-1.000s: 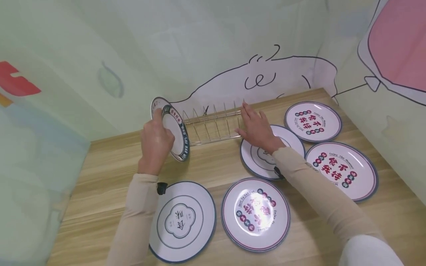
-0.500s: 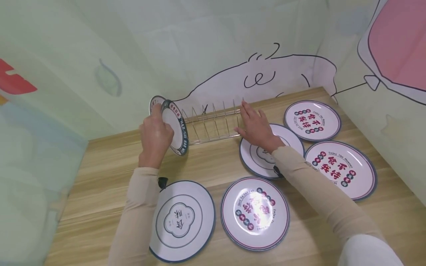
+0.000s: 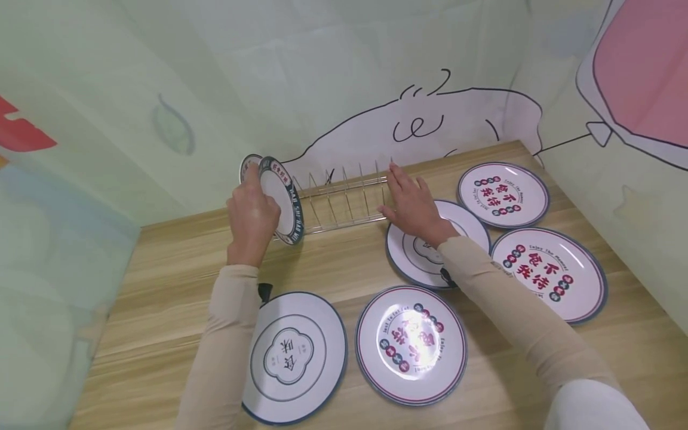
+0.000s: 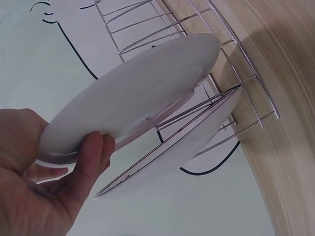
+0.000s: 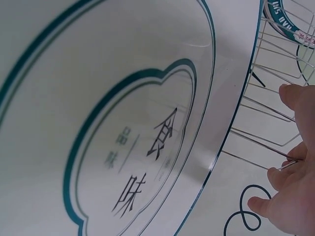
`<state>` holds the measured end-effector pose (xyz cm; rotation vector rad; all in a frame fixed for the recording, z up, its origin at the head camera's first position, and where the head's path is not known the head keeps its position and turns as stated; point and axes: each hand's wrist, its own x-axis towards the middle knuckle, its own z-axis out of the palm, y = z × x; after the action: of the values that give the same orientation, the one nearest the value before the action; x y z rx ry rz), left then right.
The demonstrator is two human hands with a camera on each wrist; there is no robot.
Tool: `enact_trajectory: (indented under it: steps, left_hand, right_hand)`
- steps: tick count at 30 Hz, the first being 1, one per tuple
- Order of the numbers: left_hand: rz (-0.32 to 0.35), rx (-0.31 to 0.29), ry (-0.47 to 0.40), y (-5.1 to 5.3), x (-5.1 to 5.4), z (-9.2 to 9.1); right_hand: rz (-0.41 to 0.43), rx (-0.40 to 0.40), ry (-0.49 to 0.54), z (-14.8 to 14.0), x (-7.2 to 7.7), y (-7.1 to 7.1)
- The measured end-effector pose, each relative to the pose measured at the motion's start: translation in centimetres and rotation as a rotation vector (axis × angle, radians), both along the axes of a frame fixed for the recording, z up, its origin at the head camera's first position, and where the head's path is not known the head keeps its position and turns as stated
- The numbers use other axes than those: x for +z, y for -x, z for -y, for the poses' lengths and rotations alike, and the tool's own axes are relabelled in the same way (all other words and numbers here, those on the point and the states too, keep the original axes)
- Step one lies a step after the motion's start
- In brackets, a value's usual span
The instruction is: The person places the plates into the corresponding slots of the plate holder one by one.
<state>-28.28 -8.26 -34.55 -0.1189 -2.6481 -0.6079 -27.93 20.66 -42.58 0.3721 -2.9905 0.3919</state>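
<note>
At the left of the rack (image 3: 344, 225), my left hand (image 3: 252, 216) pinches a probably slick plate (image 3: 278, 198), best rim-held; right hand (image 3: 414, 206) spread.

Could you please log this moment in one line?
Left hand: pinches round white green-banded plate at left end of silver wire rack; right hand: at rack's right end; brown table: five round white plates

A pink balloon (image 3: 647, 68) decorates the pale backdrop (image 3: 226, 113).
</note>
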Motion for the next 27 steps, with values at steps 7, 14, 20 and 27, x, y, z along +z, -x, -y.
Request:
enact_trajectory:
  steps: [7, 14, 20, 27]
  left_hand:
    - [0.033, 0.024, 0.010, 0.2, 0.1, -0.1]
    - [0.035, 0.016, -0.001, 0.6, 0.0, -0.2]
    - [0.021, 0.010, 0.005, 1.1, -0.3, -0.3]
    - [0.008, 0.001, 0.014, 1.7, -0.6, -0.4]
  right_hand:
    - [0.004, -0.002, -0.008, 0.1, 0.2, -0.1]
    - [0.002, -0.011, -0.018, 0.2, 0.2, -0.1]
    - [0.007, -0.011, -0.022, 0.3, 0.0, 0.0]
    - [0.020, -0.016, -0.017, 0.2, 0.1, 0.0]
